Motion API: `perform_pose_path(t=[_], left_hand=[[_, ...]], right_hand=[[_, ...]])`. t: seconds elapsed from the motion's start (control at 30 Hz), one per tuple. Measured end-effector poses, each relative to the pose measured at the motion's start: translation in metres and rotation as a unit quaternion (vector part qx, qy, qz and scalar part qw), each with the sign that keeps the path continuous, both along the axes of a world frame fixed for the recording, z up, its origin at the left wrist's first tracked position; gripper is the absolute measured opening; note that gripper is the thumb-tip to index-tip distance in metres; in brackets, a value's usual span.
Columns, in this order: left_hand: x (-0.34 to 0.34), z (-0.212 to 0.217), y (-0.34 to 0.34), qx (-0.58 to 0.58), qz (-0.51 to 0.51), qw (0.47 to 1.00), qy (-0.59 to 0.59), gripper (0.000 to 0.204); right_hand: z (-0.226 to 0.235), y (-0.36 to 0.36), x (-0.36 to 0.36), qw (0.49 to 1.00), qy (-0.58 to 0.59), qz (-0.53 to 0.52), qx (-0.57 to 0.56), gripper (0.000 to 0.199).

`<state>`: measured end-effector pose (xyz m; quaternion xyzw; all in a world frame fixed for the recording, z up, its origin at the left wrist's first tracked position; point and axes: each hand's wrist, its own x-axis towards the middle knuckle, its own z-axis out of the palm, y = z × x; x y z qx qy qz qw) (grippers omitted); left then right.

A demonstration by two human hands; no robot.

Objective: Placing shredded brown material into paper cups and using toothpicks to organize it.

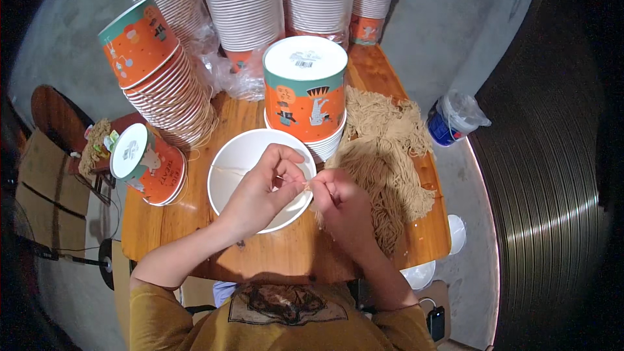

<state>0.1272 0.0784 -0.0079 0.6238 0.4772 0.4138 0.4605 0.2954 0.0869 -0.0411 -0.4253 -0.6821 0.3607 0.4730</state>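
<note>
A white paper bucket [224,156] stands with its open mouth up on the wooden table in front of me. Above its right rim, my left hand [263,185] pinches a thin pale string [229,169]; part of the string lies across the bucket's inside. Close beside it, my right hand [343,207] is closed too, thumb against fingers, at the same string, and its fingertips almost meet the left ones. The exact crossing of the string between the fingertips is too small to make out. Right of my right hand lies a heap of tan yarn strands [383,149].
Behind the bucket, an upside-down orange bucket [305,101] tops a stack. At left stand a tall leaning stack of orange buckets [146,45] and a shorter one [151,166]. Plastic-wrapped bucket stacks [240,6] line the table's back. A blue tub [448,120] stands beyond the right edge.
</note>
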Motion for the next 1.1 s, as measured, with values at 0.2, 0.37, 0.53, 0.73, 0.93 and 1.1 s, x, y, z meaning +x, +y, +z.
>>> perform_pose_path(t=[0.2, 0.37, 0.53, 0.73, 0.93, 1.1], left_hand=[[0.002, 0.002, 0.002, -0.042, -0.013, 0.994, -0.102, 0.03], [0.002, 0.002, 0.002, -0.046, -0.023, 0.995, -0.089, 0.031], [0.004, 0.001, 0.001, 0.02, -0.029, 0.999, -0.002, 0.032], [0.004, 0.001, 0.001, 0.023, -0.018, 1.0, 0.008, 0.031], [0.004, 0.003, 0.0, 0.023, -0.02, 0.999, 0.027, 0.031], [0.005, 0.001, 0.001, 0.04, -0.024, 0.998, 0.038, 0.032]], right_hand=[[-0.006, 0.001, 0.003, 0.999, 0.024, 0.013, -0.016, 0.007], [-0.008, 0.002, 0.004, 1.0, 0.021, 0.012, -0.006, 0.007], [-0.009, 0.002, 0.005, 0.999, 0.041, 0.019, -0.019, 0.008], [-0.003, -0.002, 0.007, 0.999, -0.002, 0.001, -0.032, 0.011], [-0.004, 0.0, 0.016, 0.958, -0.234, -0.001, 0.165, 0.016], [-0.012, 0.003, 0.008, 0.972, -0.118, -0.029, 0.202, 0.008]])
